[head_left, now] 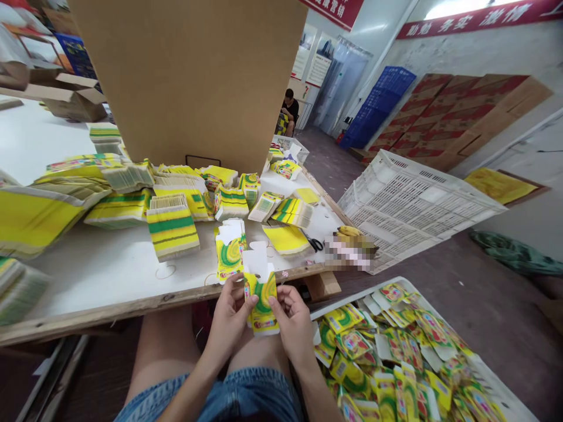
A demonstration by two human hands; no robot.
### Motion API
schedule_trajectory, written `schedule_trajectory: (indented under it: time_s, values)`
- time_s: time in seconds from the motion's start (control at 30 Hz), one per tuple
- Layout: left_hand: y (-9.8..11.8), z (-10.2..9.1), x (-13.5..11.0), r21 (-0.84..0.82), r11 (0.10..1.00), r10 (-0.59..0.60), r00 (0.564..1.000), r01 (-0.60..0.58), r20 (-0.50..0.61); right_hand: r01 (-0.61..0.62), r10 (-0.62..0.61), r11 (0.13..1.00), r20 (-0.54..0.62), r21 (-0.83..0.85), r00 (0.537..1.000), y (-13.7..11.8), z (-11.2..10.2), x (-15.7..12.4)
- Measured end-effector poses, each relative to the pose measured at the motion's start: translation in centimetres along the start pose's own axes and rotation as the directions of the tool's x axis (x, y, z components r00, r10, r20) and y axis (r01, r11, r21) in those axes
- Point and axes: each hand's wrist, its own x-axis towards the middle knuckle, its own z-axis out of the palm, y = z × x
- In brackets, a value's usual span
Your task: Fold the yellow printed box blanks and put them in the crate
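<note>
Between my two hands is a small yellow-green printed carton [263,296], held over my lap just off the table's front edge. Its white top flaps stand up unfolded. My left hand [232,313] pinches the carton's left side, thumb on the front. On the right side my right hand [291,316] grips it with the thumb on the printed face and fingers curled behind. Just beyond, a small stack of similar flat cartons [229,249] lies on the white table [193,275]. Scissors [314,241] lie beside a yellow card pile [285,239].
Bundles of flat cartons [172,228] cover the table in front of a tall cardboard sheet [189,82]. At my right, a white crate [407,281] is heaped with folded cartons. Stacked white crates [417,205] and bananas [349,231] are beyond. A person [290,111] sits farther back.
</note>
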Motion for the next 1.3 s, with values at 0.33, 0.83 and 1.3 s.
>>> schedule_trajectory:
  time_s: [0.33,0.83,1.3]
  values:
    - [1.4,-0.3,-0.5,0.169,0.984,0.008,0.972,-0.049,0.233,0.024,-0.054,0.991,0.226,0.131,0.973,-0.4,-1.9,0.3]
    - [2.3,-0.5,-0.8,0.000,0.988,-0.139,0.904,0.152,0.404,-0.090,0.039,0.984,0.309,0.152,0.950,-2.2,-2.8,-0.3]
    - [1.6,-0.3,-1.1,0.013,0.987,-0.150,0.896,0.159,0.419,0.153,-0.144,0.985,0.116,-0.077,0.983,-1.6,-3.3,0.6]
